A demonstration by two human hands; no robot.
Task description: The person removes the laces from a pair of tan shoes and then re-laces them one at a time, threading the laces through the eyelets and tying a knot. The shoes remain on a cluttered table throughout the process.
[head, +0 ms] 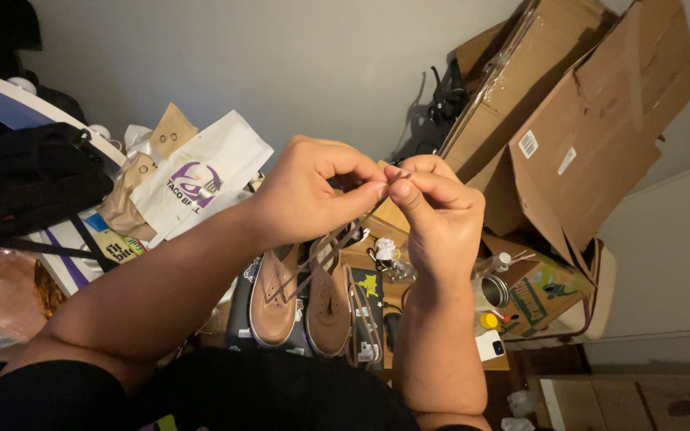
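The left hand and the right hand were raised together in front of the wall, fingertips meeting. Both were closed in a pinch, thumb against forefinger, on the ends of thin brown shoelaces. The laces ran down and to the left from the fingertips to a pair of tan shoes, which stood side by side below the hands on a cluttered worktop, toes pointing toward the person. The laces crossed over the nearer part of both shoes; which shoe each lace belonged to could not be told.

Just right of the shoes lay a small white object, a clear bottle with a white cap, a metal tin and a small yellow cap. A printed cardboard box lay further right. Behind it, large brown cardboard boxes leaned against the wall, flaps open.

To the left of the hands sat a white paper bag with a purple mark, brown paper bags beside it, and a black bag with a strap resting on a white and blue surface.
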